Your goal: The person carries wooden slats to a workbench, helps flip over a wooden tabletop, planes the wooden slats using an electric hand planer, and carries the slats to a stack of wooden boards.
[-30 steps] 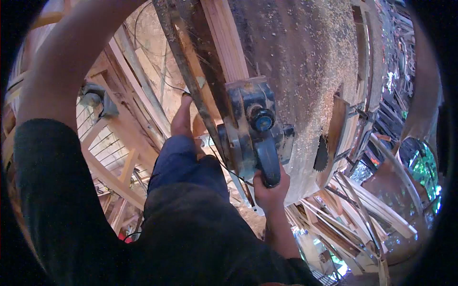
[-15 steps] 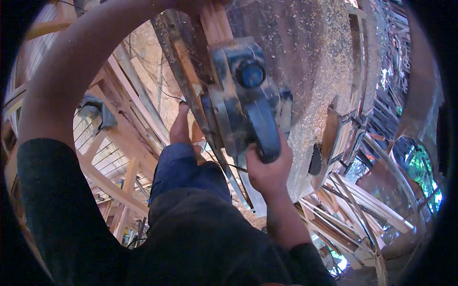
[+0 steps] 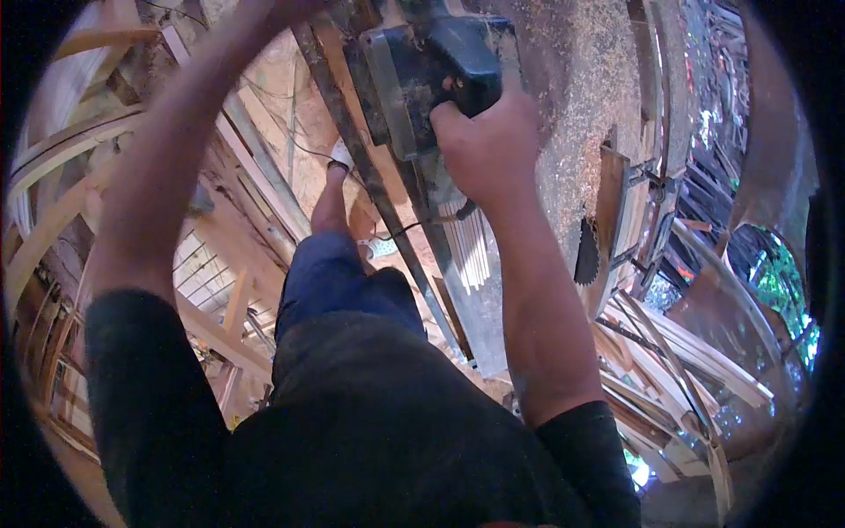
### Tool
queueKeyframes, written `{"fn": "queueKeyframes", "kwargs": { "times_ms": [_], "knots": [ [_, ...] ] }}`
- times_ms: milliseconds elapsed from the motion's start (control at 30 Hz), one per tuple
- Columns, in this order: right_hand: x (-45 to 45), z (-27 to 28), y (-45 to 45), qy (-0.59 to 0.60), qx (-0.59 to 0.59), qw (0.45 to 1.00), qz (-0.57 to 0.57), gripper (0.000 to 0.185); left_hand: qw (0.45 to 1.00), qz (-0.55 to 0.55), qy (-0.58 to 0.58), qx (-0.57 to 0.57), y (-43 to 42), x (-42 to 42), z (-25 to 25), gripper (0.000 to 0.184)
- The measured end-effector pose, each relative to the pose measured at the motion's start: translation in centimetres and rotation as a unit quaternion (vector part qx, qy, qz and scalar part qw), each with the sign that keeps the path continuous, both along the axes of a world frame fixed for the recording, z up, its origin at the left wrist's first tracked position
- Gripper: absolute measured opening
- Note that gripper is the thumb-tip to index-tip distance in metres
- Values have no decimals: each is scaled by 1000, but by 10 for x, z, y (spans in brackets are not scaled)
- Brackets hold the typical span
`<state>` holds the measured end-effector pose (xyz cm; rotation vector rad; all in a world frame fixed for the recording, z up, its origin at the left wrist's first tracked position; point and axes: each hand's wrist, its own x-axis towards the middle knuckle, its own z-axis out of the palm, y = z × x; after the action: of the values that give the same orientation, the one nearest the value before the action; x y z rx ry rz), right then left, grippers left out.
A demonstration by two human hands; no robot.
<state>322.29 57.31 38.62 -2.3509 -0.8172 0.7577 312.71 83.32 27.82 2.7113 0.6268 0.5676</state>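
My right hand [image 3: 488,145] is wrapped around the rear handle of a dark, dusty electric hand planer [image 3: 396,84]. The planer lies near the top of the view, its front cut off by the frame edge. Behind it, a pale grooved or stripped wood surface [image 3: 466,251] shows beneath the cord [image 3: 414,226]. My left forearm [image 3: 167,176] reaches up and forward past the top edge, so the left hand itself is hidden.
Wood shavings [image 3: 585,114] cover the bench on the right. A toothed circular saw blade [image 3: 587,255] stands up near its right edge. Long timber strips [image 3: 687,352] are piled at lower right, and wooden frames [image 3: 220,330] stand at left. My legs are beside the bench.
My right hand has pushed the planer forward, away from my body, uncovering the pale wood behind it. My left arm has also moved forward and its hand has left the view.
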Motion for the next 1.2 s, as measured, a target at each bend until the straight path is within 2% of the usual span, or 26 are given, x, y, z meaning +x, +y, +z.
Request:
{"fn": "queueKeyframes", "kwargs": {
  "times_ms": [33, 67, 133, 200, 233, 300, 367, 400, 533, 667, 967, 1067, 1167, 1200],
  "knots": [
    [1, 2, 1, 12, -10, 1000, 0, 35, 979, 155, 117, -57, -22, -42, -30, 68],
    [3, 3, 3, 23, -20, 1000, 0, 35, 975, 173, 92, -102, -64, -70, -26, 61],
    [5, -7, -1, 20, 18, 1000, -6, 35, 971, -24, 74, -228, -200, -90, -3, 46],
    [3, -8, -1, 21, 27, 999, -2, 35, 916, -279, 77, -278, -321, -83, 6, 33],
    [3, -5, 0, 20, 20, 1000, -1, 35, 889, -371, -81, -255, -348, -75, 0, 39],
    [2, -1, 3, 20, 6, 1000, -7, 35, 887, -438, -4, -146, -372, -33, -8, 40],
    [1, -1, 3, 23, -17, 999, -17, 35, 881, -462, 38, -98, -398, 3, -35, 39],
    [2, -9, 0, 37, -27, 998, -50, 32, 880, -463, 49, -96, -410, 15, -49, 39],
    [1, -10, 10, 61, -8, 996, -60, 28, 882, -453, 63, -118, -440, 39, -87, 38],
    [5, -10, 41, 89, 22, 994, -65, 29, 882, -444, 59, -150, -446, 42, -99, 36],
    [24, -7, 135, 15, 26, 1000, -5, 31, 878, -442, 52, -178, -456, 42, -112, 33],
    [23, -6, 146, 25, 119, 993, -7, 30, 877, -444, 51, -176, -459, 45, -112, 32],
    [27, -10, 158, -49, 62, 997, 12, 31, 878, -446, 51, -165, -459, 53, -113, 31],
    [29, -11, 162, -54, 100, 993, 28, 36, 880, -444, 48, -161, -459, 56, -113, 31]
  ]
}}
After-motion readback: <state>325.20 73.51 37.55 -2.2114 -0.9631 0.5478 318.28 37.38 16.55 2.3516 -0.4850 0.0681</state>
